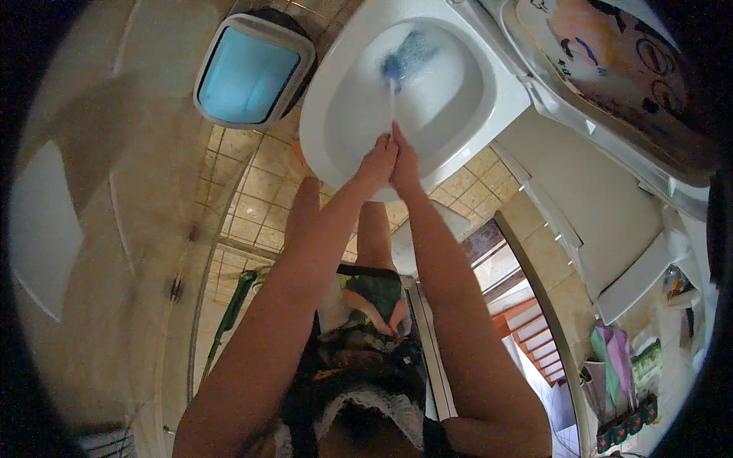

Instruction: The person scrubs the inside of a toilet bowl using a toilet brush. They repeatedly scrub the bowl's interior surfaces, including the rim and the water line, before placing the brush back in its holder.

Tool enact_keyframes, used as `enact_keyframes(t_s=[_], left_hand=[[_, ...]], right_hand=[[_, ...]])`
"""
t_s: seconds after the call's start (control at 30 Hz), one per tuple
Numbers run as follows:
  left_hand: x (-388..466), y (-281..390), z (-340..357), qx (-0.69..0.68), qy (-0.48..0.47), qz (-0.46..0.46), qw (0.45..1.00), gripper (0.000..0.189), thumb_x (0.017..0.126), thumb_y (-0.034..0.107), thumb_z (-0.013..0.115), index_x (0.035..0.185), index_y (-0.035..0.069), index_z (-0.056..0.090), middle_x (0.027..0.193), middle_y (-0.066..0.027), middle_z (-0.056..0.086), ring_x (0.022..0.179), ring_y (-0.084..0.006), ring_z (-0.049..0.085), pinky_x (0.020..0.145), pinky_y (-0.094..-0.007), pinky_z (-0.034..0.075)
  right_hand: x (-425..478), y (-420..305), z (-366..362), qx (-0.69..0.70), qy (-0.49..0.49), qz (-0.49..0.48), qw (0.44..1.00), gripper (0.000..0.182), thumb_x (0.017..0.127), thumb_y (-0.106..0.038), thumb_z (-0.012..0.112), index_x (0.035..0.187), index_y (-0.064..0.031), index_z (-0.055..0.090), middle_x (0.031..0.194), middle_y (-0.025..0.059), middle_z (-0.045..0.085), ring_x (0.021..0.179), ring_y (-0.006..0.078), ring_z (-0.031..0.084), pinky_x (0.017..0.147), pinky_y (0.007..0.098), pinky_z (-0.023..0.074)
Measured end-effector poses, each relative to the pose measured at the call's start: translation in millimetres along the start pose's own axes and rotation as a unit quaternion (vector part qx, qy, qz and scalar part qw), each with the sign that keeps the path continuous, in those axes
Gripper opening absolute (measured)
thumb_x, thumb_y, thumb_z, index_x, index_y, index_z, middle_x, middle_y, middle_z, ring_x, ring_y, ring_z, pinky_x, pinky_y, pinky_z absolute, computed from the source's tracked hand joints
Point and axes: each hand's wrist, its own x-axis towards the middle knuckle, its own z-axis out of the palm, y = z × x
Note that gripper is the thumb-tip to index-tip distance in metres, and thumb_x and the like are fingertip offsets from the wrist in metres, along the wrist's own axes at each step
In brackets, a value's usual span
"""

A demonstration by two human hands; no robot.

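Note:
My left hand [378,163] and my right hand [405,160] meet over the near part of a white ceramic basin [329,63]. Both close around the near end of a thin, pale handle. Its far end reaches a blurred blue brush head [392,67] inside the basin. Beside that head, blue-tinted foam or liquid [419,50] lies on the white surface. The fingers overlap, so how each hand grips the handle is partly hidden.
A bin with a light blue lid [249,74] stands left of the basin. At right is a raised lid with a printed picture [618,68]. A curved glass panel [137,229] lies left, an open doorway [515,286] lower right. Tiled floor [249,206] shows between.

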Motion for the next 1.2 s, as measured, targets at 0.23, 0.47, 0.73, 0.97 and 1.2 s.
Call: enact_keyframes(t_s=[0.23, 0.47, 0.73, 0.97, 1.2], left_hand=[[7.2, 24.5, -15.3, 0.159, 0.032, 0.091, 0.983, 0.047, 0.086, 0.036, 0.039, 0.123, 0.007, 0.037, 0.113, -0.0228, 0.05, 0.101, -0.039, 0.051, 0.086, -0.0418, 0.042], [53.2, 54.2, -34.6, 0.025, 0.011, 0.023, 0.999, 0.047, 0.087, 0.037, 0.034, 0.125, 0.01, 0.035, 0.111, -0.0236, 0.053, 0.099, -0.0419, 0.052, 0.085, -0.0455, 0.041], [-58.4, 11.5, -16.5, 0.035, 0.06, -0.048, 0.996, 0.051, 0.09, 0.036, 0.031, 0.135, 0.017, 0.02, 0.117, -0.0229, 0.05, 0.103, -0.0439, 0.049, 0.088, -0.0464, 0.039], [60.9, 87.2, -49.5, -0.054, -0.037, -0.005, 0.998, 0.042, 0.087, 0.034, 0.033, 0.113, 0.004, 0.048, 0.111, -0.0184, 0.055, 0.101, -0.0378, 0.052, 0.086, -0.0406, 0.041], [9.2, 20.2, -0.6, 0.067, 0.017, 0.054, 0.996, 0.042, 0.088, 0.03, 0.031, 0.123, 0.006, 0.036, 0.11, -0.0226, 0.053, 0.101, -0.0404, 0.051, 0.086, -0.0423, 0.04]], right_hand=[[18.1, -32.0, 0.4, 0.402, 0.023, 0.13, 0.906, 0.03, 0.088, -0.021, 0.05, 0.109, -0.0004, 0.052, 0.068, 0.0037, 0.053, 0.063, 0.0118, 0.05, 0.057, 0.0283, 0.0417], [67.2, -49.4, 2.2, 0.465, 0.01, 0.164, 0.87, 0.03, 0.091, -0.029, 0.046, 0.102, -0.003, 0.056, 0.067, -0.0015, 0.048, 0.063, 0.0084, 0.044, 0.057, 0.0244, 0.0391], [-32.5, -34.3, 14.9, 0.248, -0.007, 0.08, 0.965, 0.042, 0.087, -0.021, 0.053, 0.126, -0.0073, 0.044, 0.074, 0.0034, 0.053, 0.067, 0.0122, 0.048, 0.061, 0.0271, 0.0433], [85.1, -75.2, -6.6, 0.427, 0.024, 0.249, 0.869, 0.035, 0.09, -0.037, 0.044, 0.067, -0.0104, 0.048, 0.069, 0.0005, 0.049, 0.06, 0.0084, 0.046, 0.047, 0.0252, 0.0356], [17.3, -13.5, -15.8, 0.05, -0.028, 0.036, 0.998, 0.039, 0.086, -0.022, 0.052, 0.121, -0.0046, 0.047, 0.08, 0.0068, 0.059, 0.07, 0.0194, 0.056, 0.061, 0.0285, 0.0443]])
